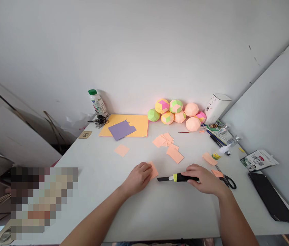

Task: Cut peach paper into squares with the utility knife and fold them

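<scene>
My left hand (138, 177) rests on the white table (159, 212) with its fingers curled onto a small orange paper square (154, 169). My right hand (203, 179) lies over a black and yellow utility knife (171, 178) that rests flat on the table, its tip pointing left toward the paper. Its fingers are wrapped over the handle. Several more orange paper squares (171, 145) lie scattered beyond my hands.
Black scissors (227, 180) lie right of my right hand. Several paper balls (176, 112) sit by the wall, beside a white box (216, 107). Yellow and purple sheets (125, 127), keys and a bottle (97, 102) are at back left. A black tablet (271, 196) and snack bag lie right.
</scene>
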A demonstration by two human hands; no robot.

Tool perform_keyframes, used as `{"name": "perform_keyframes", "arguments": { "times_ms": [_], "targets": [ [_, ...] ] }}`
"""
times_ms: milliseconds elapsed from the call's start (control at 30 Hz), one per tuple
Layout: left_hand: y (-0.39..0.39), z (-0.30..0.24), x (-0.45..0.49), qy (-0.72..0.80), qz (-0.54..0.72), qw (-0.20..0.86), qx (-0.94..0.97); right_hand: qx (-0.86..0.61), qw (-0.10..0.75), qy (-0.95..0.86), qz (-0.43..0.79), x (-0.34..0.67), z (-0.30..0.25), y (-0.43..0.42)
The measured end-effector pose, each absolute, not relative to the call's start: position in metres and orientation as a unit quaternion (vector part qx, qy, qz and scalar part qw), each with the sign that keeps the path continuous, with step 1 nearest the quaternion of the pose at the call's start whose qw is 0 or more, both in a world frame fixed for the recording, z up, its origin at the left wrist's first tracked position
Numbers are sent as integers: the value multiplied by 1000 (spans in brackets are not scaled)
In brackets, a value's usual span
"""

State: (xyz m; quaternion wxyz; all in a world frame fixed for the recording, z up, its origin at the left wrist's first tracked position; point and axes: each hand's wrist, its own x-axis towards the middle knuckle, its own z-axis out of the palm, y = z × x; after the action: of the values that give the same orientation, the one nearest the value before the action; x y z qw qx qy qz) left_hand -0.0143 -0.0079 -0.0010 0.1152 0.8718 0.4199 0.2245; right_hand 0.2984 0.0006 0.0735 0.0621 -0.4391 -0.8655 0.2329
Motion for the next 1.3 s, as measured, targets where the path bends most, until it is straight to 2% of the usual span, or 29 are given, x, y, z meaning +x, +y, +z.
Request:
{"name": "perform_keyframes", "arguments": {
  "times_ms": [333,800,1300],
  "targets": [
    [-9,2,-15,423,224,126,869,-442,76,-863,230,289,68,1],
    [-6,4,-18,445,261,226,826,-426,103,-873,214,289,67,2],
    [-7,5,-17,444,261,210,831,-432,87,-869,224,289,68,1]
  ]
}}
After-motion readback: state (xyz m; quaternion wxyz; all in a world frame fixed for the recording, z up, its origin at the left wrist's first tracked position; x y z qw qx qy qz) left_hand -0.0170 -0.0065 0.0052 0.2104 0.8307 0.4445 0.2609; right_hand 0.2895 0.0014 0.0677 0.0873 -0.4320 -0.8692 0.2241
